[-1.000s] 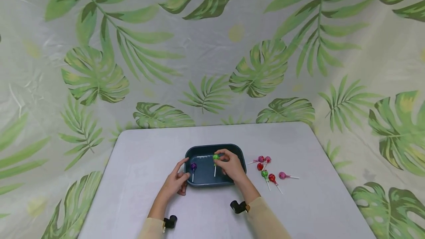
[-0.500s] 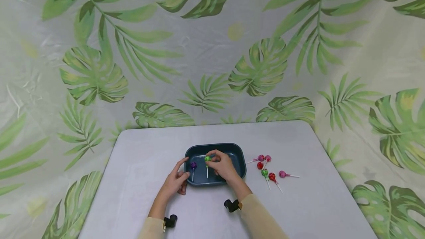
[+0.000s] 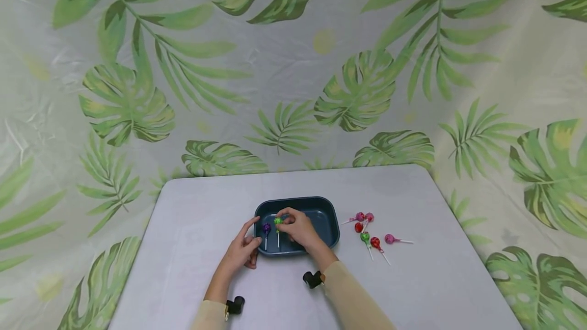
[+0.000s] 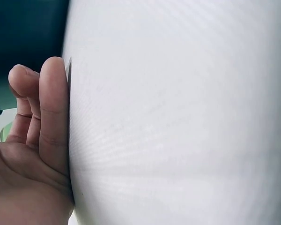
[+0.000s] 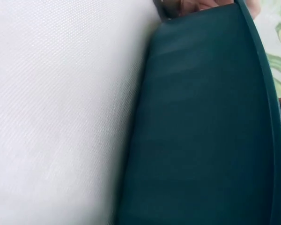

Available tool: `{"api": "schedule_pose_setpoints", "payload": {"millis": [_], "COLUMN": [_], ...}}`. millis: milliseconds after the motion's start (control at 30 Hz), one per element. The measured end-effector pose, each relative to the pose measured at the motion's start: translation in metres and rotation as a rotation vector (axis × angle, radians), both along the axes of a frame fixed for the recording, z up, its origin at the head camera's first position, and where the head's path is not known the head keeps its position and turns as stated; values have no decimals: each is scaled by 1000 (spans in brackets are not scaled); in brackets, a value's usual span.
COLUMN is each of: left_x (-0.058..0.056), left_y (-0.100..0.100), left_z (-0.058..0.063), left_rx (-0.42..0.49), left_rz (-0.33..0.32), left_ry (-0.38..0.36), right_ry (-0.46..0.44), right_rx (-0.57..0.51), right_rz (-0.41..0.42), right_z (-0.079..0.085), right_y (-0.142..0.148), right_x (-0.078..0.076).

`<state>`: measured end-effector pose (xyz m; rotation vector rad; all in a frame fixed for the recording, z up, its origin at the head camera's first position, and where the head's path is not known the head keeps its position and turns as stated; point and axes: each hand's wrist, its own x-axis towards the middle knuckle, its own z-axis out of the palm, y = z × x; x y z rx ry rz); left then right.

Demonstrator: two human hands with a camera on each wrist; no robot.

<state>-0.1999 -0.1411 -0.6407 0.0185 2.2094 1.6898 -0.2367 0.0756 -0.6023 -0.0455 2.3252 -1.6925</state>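
A dark blue-green rectangular tray stands on the white table. In it lies a purple lollipop near the left wall, stick toward the front. My right hand reaches over the tray and pinches a green lollipop by its head between thumb and fingers, right beside the purple one. Its white stick points toward the front. My left hand rests at the tray's left side, with index finger and thumb spread along the rim. In the left wrist view, the lower fingers lie beside the tray's outer wall.
Right of the tray lie several loose lollipops: pink ones, red ones and a green one. A leaf-patterned cloth hangs behind the table. Both wrists wear small black cameras.
My right hand has moved left across the tray with the green lollipop, bringing it beside the purple one. The left hand has stayed at the rim.
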Motion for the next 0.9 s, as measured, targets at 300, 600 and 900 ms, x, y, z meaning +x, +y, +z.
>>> {"api": "schedule_pose_setpoints", "payload": {"millis": [300, 600, 900], "left_x": [4, 6, 5], "left_y": [2, 0, 1], "left_z": [18, 33, 31], "left_rx": [-6, 8, 3], "left_rz": [-18, -39, -36], "left_ry": [-26, -49, -68], "right_ry": [-45, -81, -73], "right_rx": [21, 3, 108], "right_rz": [10, 43, 71], "right_z": [-5, -12, -12], "right_y": [-8, -13, -15], "right_x": [-8, -16, -15]}}
